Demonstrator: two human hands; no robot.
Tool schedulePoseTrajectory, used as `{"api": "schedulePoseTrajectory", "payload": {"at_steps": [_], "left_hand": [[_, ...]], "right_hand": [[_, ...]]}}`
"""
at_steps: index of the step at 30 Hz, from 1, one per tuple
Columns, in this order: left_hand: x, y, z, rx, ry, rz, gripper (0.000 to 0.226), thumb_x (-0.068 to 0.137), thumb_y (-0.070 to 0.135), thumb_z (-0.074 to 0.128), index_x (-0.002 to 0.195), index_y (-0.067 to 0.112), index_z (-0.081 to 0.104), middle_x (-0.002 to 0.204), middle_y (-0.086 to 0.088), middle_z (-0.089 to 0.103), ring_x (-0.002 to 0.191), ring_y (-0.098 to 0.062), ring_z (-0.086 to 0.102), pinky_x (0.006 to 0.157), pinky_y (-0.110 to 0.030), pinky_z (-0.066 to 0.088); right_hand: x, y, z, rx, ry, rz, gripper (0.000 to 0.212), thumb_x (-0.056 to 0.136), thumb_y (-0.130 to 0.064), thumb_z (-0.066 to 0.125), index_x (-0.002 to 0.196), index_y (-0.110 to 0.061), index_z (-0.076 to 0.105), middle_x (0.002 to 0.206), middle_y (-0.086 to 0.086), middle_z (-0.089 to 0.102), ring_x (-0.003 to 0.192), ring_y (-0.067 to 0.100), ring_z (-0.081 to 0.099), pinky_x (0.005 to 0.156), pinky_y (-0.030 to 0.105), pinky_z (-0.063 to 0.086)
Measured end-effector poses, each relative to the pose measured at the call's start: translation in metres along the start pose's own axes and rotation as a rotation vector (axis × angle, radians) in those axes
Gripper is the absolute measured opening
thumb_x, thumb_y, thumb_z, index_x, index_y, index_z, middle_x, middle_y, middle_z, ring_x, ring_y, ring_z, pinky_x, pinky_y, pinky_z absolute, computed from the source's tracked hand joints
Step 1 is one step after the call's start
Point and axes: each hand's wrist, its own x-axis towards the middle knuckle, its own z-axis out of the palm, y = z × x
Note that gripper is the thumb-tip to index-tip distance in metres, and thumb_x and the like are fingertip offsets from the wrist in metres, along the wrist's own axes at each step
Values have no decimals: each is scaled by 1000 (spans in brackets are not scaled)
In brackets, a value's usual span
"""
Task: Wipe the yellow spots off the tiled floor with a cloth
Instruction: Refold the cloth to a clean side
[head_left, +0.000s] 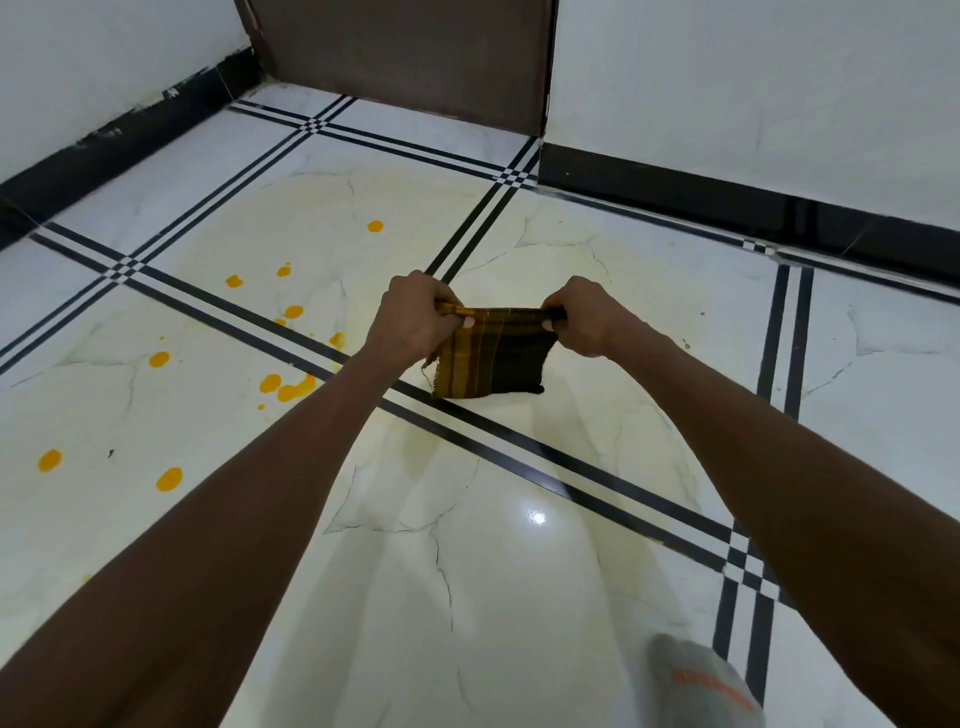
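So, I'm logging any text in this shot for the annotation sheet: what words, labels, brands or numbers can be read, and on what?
None can be read.
Grey sock: an orange band that may be lettering, too blurred to read.
Cloth, held by the left hand and right hand: stripes only, no text.
Tiled floor: no text.

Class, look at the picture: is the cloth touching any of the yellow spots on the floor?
Apart. The head view shows the cloth held up between both hands, with bare tile separating it from the yellow spots.
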Motion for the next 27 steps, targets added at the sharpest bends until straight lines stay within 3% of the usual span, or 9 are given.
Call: {"api": "schedulePoseTrajectory", "payload": {"at_steps": [4, 6, 9, 12, 15, 20, 23, 25, 27], "left_hand": [[-1, -2, -5, -128, -30, 0, 34, 92, 39, 74, 91, 5, 81, 83, -14, 66, 84, -14, 58, 66, -15, 40], [0, -3, -12, -363, -4, -38, 44, 95, 42, 70, 88, -2, 75, 97, -21, 71, 87, -12, 62, 73, -15, 47], [5, -3, -18, -616, 11, -85, 37, 103, 37, 61, 113, 4, 74, 115, -18, 74, 104, -13, 69, 92, -29, 57], [4, 1, -4, -684, -44, -150, 36, 107, 38, 53, 128, 13, 68, 113, -9, 76, 108, -19, 73, 93, -42, 63], [1, -3, 21, -630, -12, -310, 40, 106, 46, 51, 125, 16, 69, 114, -5, 75, 110, -21, 70, 104, -46, 55], [8, -2, 21, -828, 49, -565, 42, 97, 50, 64, 105, 10, 77, 95, -5, 78, 95, -19, 72, 81, -30, 53], [6, 13, -13, -939, 103, -555, 29, 94, 37, 73, 103, 10, 78, 95, -8, 79, 97, -25, 76, 81, -34, 62], [0, 29, -44, -954, 144, -545, 27, 97, 33, 71, 108, 10, 77, 99, -11, 80, 98, -26, 77, 73, -30, 63], [-5, 51, -84, -934, 189, -559, 21, 98, 34, 69, 103, 15, 77, 90, -5, 79, 83, -19, 78, 61, -27, 61]], "right_hand": [[-4, 11, -4, 84, -1, -46, 24, 104, -23, 61, 109, -4, 75, 104, 10, 56, 100, 23, 50, 81, 37, 42], [-14, 11, -15, 475, 64, -39, 24, 102, -30, 65, 107, -8, 75, 105, 7, 70, 98, 18, 61, 82, 34, 49], [-24, 4, -27, 1019, 78, 22, 29, 103, -40, 61, 114, -14, 71, 115, 1, 74, 115, 17, 65, 93, 31, 51], [-18, -3, -14, 1170, -21, 107, 33, 108, -42, 49, 123, -17, 66, 121, 7, 73, 118, 25, 68, 95, 37, 55], [-12, -3, 9, 1207, -96, 282, 38, 111, -41, 42, 129, -14, 61, 126, 13, 70, 122, 30, 66, 105, 46, 53], [0, -10, 8, 1342, -204, 345, 43, 100, -35, 68, 133, -7, 63, 124, 14, 73, 119, 30, 68, 97, 42, 57], [-9, -32, -17, 1453, -273, 326, 39, 98, -26, 70, 132, -9, 65, 119, 12, 77, 116, 30, 72, 90, 42, 59], [-20, -54, -42, 1492, -286, 350, 34, 99, -27, 69, 128, -10, 68, 115, 12, 78, 112, 29, 72, 86, 41, 57], [-31, -82, -77, 1508, -297, 368, 33, 100, -29, 68, 127, -10, 70, 121, 14, 76, 114, 30, 71, 90, 41, 58]]}}
